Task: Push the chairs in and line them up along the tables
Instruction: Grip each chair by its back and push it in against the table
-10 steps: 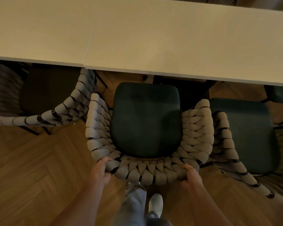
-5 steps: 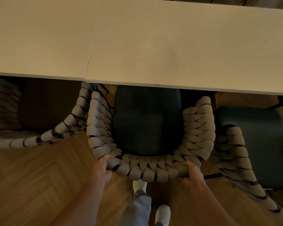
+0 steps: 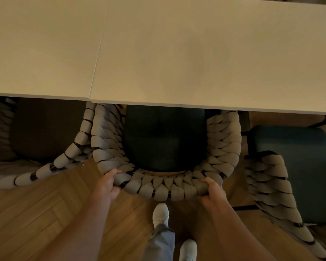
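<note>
A chair with a woven grey rope back [image 3: 158, 189] and a dark green seat cushion [image 3: 164, 140] stands right below me, its front tucked under the edge of the pale table [image 3: 196, 53]. My left hand [image 3: 107, 183] grips the left curve of the rope backrest. My right hand [image 3: 213, 191] grips its right curve. A matching chair on the left [image 3: 45, 132] sits under the table, its arm touching the middle chair. A third chair on the right [image 3: 290, 166] stands further out from the table and apart from the middle one.
Two tabletops meet at a seam [image 3: 97, 53] above the left chair. Herringbone wood floor [image 3: 36, 213] spreads below. My white shoes [image 3: 160, 213] and grey trouser leg stand just behind the middle chair.
The middle chair has slid forward under the table, with more of its cushion now hidden by the table edge. I have stepped forward with it; both hands keep their grip.
</note>
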